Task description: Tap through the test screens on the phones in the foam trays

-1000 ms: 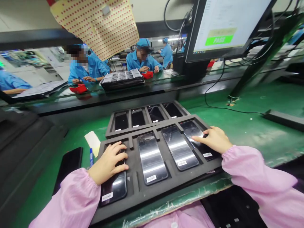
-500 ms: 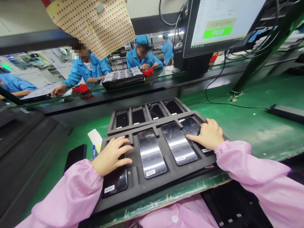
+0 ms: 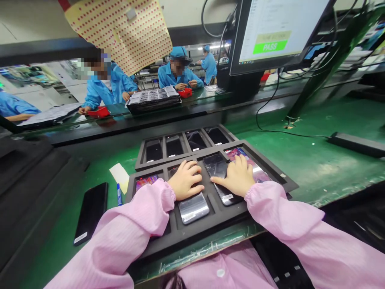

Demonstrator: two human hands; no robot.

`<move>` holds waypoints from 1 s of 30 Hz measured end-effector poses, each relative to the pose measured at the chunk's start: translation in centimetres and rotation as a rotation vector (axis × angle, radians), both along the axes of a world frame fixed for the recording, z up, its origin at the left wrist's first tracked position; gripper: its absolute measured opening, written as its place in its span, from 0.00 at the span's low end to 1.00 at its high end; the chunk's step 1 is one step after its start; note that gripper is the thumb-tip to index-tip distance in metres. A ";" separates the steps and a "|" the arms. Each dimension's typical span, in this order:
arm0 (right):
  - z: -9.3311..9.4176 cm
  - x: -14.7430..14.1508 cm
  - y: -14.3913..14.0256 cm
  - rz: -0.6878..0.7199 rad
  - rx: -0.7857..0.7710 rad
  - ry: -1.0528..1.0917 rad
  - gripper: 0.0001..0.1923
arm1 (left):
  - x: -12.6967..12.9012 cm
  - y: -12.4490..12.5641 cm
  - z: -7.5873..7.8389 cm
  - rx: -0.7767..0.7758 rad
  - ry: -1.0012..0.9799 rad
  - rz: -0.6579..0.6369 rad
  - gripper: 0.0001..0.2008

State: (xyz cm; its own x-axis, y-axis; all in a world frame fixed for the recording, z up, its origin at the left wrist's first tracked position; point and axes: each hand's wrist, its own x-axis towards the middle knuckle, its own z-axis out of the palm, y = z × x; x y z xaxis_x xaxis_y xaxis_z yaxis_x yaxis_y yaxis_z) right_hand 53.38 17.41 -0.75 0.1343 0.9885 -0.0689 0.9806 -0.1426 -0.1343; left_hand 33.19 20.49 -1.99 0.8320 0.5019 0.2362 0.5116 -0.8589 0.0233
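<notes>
My left hand (image 3: 187, 180) lies with fingers spread over a dark-screened smartphone (image 3: 195, 208), second from left in the near black foam tray (image 3: 183, 235). Fingers apart, my right hand (image 3: 237, 176) rests over the third smartphone (image 3: 215, 163), whose screen is dark too. At the tray's right end, a smartphone (image 3: 258, 170) shows a lit, colourful screen. Another lit smartphone (image 3: 146, 182) sits in the leftmost slot, largely hidden by my left sleeve. Neither hand grips anything; whether the fingertips press the glass I cannot tell.
Behind stands a second foam tray (image 3: 140, 162) with several dark phones. Left lie a loose phone (image 3: 90, 212), a blue pen (image 3: 119, 194) and a paper slip (image 3: 119, 176). A monitor (image 3: 270, 36) reading PASS hangs above. Across the bench sit co-workers in blue (image 3: 177, 74).
Both hands have moved inward, from the outer phones to the middle two. The outer phones' screens, dark before, are now lit. The view has shifted slightly.
</notes>
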 end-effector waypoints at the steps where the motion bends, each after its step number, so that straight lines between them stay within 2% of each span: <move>1: 0.0 -0.1 0.0 -0.006 0.002 -0.008 0.49 | -0.1 -0.1 0.0 0.000 -0.013 -0.004 0.15; 6: -0.2 -0.7 -0.4 -0.030 0.036 -0.062 0.51 | -0.1 0.0 -0.4 0.001 -0.075 -0.012 0.15; 15: -0.3 -1.3 -0.2 0.005 0.099 -0.109 0.43 | -0.1 0.2 -0.6 0.032 -0.120 -0.079 0.16; 23: -0.5 0.3 -1.2 0.027 0.137 -0.091 0.45 | -0.6 -0.4 -0.3 0.101 -0.127 0.036 0.13; 26: -1.2 1.9 -1.8 0.096 0.201 0.001 0.43 | -0.6 -0.4 -0.2 0.111 -0.119 0.050 0.13; 30: -2.1 4.4 -2.6 0.279 0.381 0.216 0.37 | -0.5 -0.3 -0.1 0.112 -0.101 0.009 0.13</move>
